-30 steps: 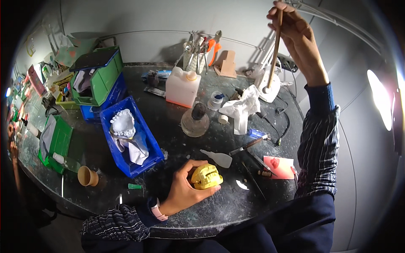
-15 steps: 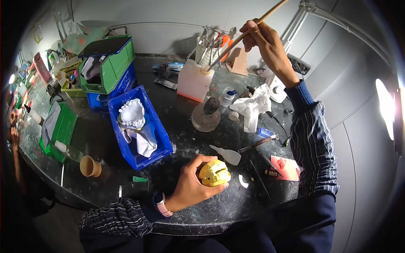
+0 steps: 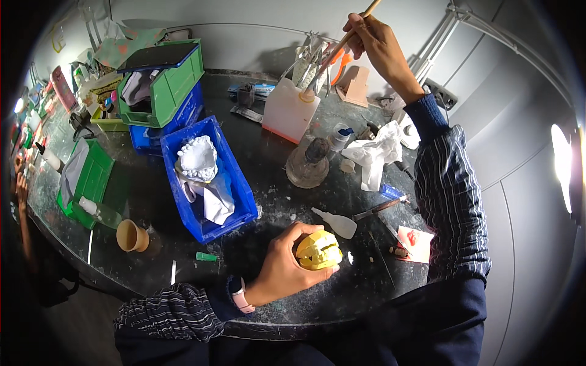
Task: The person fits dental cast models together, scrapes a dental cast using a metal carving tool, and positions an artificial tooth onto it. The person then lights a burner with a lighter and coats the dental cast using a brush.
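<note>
A yellow plaster dental model [image 3: 318, 250] rests in the grip of my left hand [image 3: 282, 268], low over the near middle of the bench. Fingers and thumb wrap round its sides. My right hand [image 3: 383, 52], raised at the upper right, pinches a long wooden-handled brush [image 3: 336, 53]. The brush slants down to the mouth of a whitish translucent plastic canister [image 3: 292, 108] with reddish liquid at its bottom. Its tip is hidden at or inside the mouth. A glass spirit burner [image 3: 307, 168] with a dark cap stands between the canister and the model.
A blue bin [image 3: 210, 207] holds a white dental cast [image 3: 198, 157] and cloth. Green bins [image 3: 162, 85] stand behind and at left. A brown cup [image 3: 132, 236], crumpled tissue [image 3: 373, 149], a knife [image 3: 381, 207] and a pink wax sheet [image 3: 415, 244] lie around. Another person's hand [image 3: 22, 186] shows far left.
My right hand has moved a little up and left, bringing the brush to a steeper slant at the canister mouth. My left hand keeps the model. The whole view has shifted slightly.
</note>
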Motion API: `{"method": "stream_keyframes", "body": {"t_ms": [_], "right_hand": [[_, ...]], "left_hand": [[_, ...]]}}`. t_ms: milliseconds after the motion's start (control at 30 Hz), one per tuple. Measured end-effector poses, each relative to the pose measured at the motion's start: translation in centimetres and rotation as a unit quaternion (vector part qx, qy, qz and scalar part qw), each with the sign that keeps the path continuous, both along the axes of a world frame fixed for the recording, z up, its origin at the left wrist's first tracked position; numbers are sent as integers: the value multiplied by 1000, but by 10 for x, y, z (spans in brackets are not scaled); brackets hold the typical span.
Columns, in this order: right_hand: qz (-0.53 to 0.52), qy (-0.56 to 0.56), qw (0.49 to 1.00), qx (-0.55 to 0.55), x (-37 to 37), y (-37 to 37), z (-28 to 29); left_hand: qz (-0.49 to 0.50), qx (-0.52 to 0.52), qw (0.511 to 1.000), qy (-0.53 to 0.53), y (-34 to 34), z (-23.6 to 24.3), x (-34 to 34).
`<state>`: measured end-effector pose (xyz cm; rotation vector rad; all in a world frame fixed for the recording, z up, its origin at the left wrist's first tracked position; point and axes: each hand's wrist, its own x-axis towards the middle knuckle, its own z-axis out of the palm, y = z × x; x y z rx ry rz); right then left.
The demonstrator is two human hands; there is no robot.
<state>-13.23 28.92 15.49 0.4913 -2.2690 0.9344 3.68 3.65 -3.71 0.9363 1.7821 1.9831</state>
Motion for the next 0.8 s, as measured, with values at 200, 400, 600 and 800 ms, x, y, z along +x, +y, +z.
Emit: {"method": "stream_keyframes", "body": {"t_ms": [200,400,600,800], "right_hand": [[-33,-3,999,17,3,-1,-1],[-13,-177,978,111,-1,-12,-38],[-50,-313,917,244,57,-7,-52],[91,-234,962,107,88,-29,-87]], "left_hand": [[-7,4,1000,-14,2,0,-1],[0,9,1000,-10,1,4,0],[17,15,1000,16,1,1,2],[-5,27,999,-29,2,-1,0]]}}
